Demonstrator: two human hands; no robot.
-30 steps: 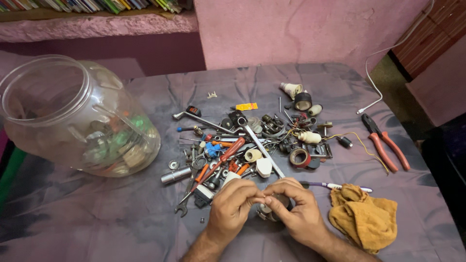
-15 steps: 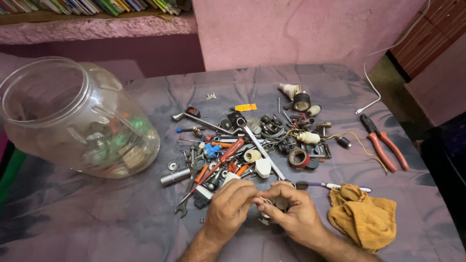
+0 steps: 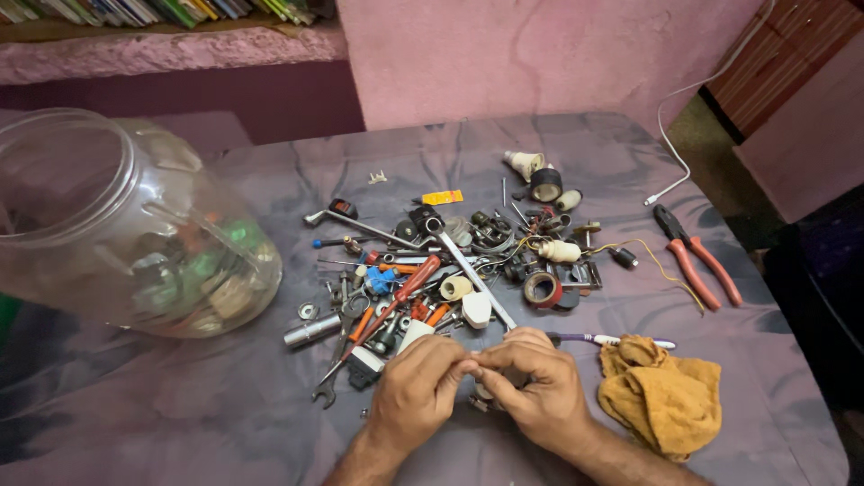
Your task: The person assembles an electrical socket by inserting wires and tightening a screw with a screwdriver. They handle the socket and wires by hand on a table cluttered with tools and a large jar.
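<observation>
My left hand (image 3: 416, 389) and my right hand (image 3: 533, 387) meet fingertip to fingertip at the near edge of a heap of small hardware (image 3: 450, 261). Between the fingertips sits a small part, mostly hidden, with a bit of dark metal showing under my right hand. The heap holds a red-handled screwdriver (image 3: 409, 286), a long silver wrench (image 3: 475, 270), white plastic pieces, a roll of tape (image 3: 543, 290) and several spanners.
A large clear plastic jar (image 3: 126, 225) lies on its side at the left, with odd parts inside. Red-handled pliers (image 3: 697, 256) lie at the right. A mustard-yellow rag (image 3: 664, 394) sits by my right hand, a pen (image 3: 612, 340) beside it. A white cable (image 3: 670, 148) runs off the table's far right.
Both hands stay together over the same spot; the fingers have shifted slightly around the small part. The view has drifted a little.
</observation>
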